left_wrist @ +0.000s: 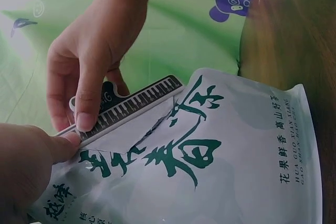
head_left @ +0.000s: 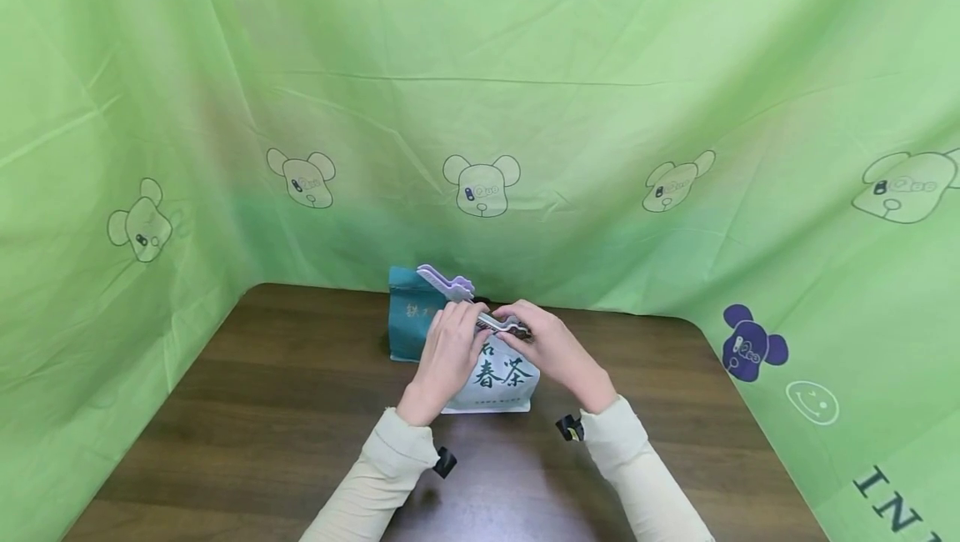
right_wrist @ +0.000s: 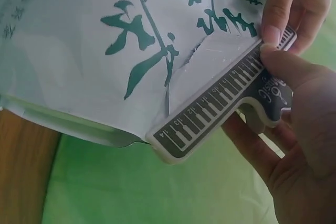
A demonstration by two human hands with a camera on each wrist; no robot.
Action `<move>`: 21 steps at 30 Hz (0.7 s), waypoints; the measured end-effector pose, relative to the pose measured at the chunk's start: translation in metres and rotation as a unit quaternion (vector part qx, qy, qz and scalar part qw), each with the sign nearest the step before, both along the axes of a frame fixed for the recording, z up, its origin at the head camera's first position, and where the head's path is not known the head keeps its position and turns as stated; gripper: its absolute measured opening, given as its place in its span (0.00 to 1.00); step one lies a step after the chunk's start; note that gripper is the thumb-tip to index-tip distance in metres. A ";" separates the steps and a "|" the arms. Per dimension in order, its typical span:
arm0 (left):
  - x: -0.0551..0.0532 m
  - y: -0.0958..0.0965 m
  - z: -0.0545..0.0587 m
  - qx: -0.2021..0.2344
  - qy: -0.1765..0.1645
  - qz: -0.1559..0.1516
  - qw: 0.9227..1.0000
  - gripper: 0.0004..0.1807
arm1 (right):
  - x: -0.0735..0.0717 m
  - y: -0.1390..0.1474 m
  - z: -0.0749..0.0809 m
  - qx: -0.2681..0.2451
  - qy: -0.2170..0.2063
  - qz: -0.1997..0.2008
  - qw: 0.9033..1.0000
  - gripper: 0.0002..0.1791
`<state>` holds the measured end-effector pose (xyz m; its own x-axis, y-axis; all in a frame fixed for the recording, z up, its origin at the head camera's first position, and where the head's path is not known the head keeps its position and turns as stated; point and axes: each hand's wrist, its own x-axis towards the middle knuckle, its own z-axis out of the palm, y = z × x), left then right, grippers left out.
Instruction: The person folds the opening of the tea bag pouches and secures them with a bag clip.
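Observation:
A pale tea bag (head_left: pixel 491 396) with green characters stands on the table, its top folded over. Along the fold lies a bag clip (right_wrist: pixel 210 106) patterned with piano keys and small numbers, with "Music" on its dark handle. My left hand (head_left: pixel 447 346) pinches the clip and fold near one end, thumb in front. With the thumb on its face and fingers behind, my right hand (right_wrist: pixel 310 145) grips the same clip by the handle. Both thumb tips come close together in the wrist views. The left fingers behind the bag are mostly hidden.
Behind and to the left stands a teal bag (head_left: pixel 407 325), topped by a purple clip (head_left: pixel 447 282). A brown wooden table (head_left: pixel 225 434) lies under both bags. Green cloth (head_left: pixel 570 108) with printed bear heads hangs around its back and sides.

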<state>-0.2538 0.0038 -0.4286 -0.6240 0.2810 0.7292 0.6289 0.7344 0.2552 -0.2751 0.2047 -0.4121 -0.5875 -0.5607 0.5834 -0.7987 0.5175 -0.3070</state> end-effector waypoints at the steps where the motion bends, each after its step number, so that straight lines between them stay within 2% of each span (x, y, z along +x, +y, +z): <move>1: 0.000 0.000 0.000 0.002 0.000 -0.001 1.000 0.16 | 0.001 -0.001 0.001 0.012 0.009 -0.003 1.000 0.19; 9: 0.002 0.000 -0.002 0.010 -0.009 -0.007 1.000 0.15 | 0.006 -0.005 -0.001 0.057 0.035 -0.024 0.997 0.17; 14: 0.004 0.001 -0.005 0.014 -0.001 -0.005 1.000 0.15 | 0.008 -0.004 -0.004 0.052 0.042 -0.028 0.997 0.18; 21: 0.005 0.005 -0.005 0.017 0.017 -0.014 1.000 0.15 | 0.012 0.001 -0.002 0.049 0.029 -0.023 0.998 0.18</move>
